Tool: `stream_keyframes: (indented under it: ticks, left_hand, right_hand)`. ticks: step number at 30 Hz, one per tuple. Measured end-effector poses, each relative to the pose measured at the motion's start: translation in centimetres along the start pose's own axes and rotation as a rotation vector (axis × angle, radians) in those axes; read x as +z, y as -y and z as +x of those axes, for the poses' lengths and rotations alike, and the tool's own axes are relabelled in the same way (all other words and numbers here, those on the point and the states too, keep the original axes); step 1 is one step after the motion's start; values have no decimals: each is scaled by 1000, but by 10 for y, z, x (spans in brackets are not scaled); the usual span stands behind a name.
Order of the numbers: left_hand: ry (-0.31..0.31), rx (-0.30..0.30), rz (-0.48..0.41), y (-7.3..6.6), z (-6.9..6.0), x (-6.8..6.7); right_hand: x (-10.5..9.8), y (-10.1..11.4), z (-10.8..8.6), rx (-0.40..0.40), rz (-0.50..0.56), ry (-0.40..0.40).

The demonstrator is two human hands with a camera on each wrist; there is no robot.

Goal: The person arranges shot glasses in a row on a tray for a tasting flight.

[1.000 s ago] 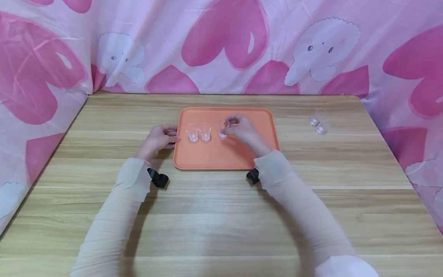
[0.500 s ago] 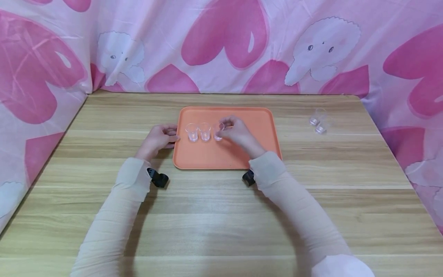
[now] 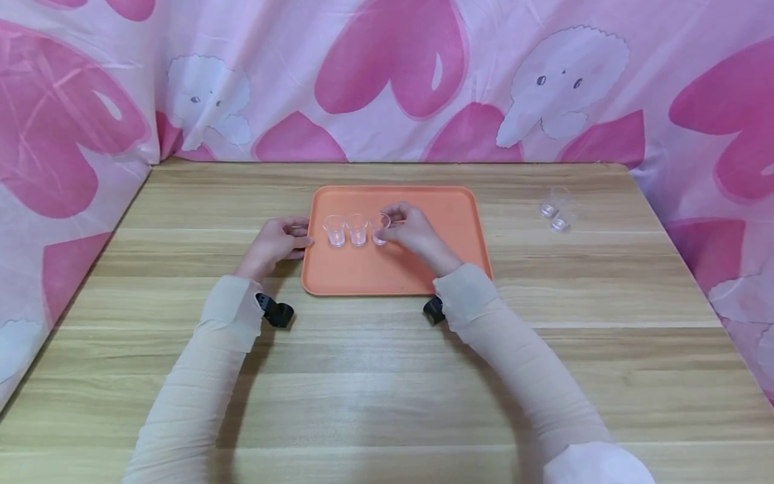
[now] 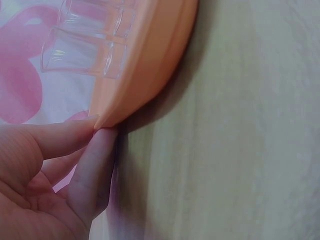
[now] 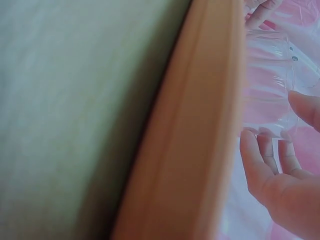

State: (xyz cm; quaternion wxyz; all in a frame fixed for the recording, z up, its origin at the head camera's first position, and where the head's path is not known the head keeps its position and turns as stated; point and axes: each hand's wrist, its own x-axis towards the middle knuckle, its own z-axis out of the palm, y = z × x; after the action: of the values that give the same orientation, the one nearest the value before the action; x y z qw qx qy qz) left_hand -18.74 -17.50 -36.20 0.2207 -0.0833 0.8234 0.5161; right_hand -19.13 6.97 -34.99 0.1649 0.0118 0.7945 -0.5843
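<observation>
A: What's the risk here?

B: Mostly knocking. The right hand [image 3: 417, 235] pinches the right-hand cup [image 3: 376, 228] between thumb and fingers, on the orange tray [image 3: 363, 272]. The middle cup [image 3: 358, 232] is just beside it, so a careless nudge could tip that one into the left-hand cup [image 3: 335, 232].

A: Do the rims touch?

B: They look very close; I can't tell whether they meet.

A: And the left hand [image 3: 279, 240]?

B: It pinches the tray's left edge, thumb above, fingers below. If it lifted or tugged, the tray could tilt and all three cups might slide or topple, since they look light and narrow at the foot.

A: Anything in them?

B: Nothing that I can see. They're clear, and the left-hand and middle ones stand upright, mouths up; the fingers partly cover the third. The tray itself carries only that row, in its left half and middle.

A: Any others?

B: Two more clear cups [image 3: 560, 223] stand close together on the tabletop [image 3: 387, 376], well to the right of the tray. They seem upright, but are too faint to judge their contents.
</observation>
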Motion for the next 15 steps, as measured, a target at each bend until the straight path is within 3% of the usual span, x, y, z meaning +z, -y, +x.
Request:
stream_keyframes:
  ticks: [9,15]
  left_hand:
    - [3,-6,-2,-1,0,-1]
    - [0,-6,0,-2,-1,0]
  right_hand:
    - [-9,-3,-3,-31,-13,37]
    - [-38,-12,-12,-68,-76,6]
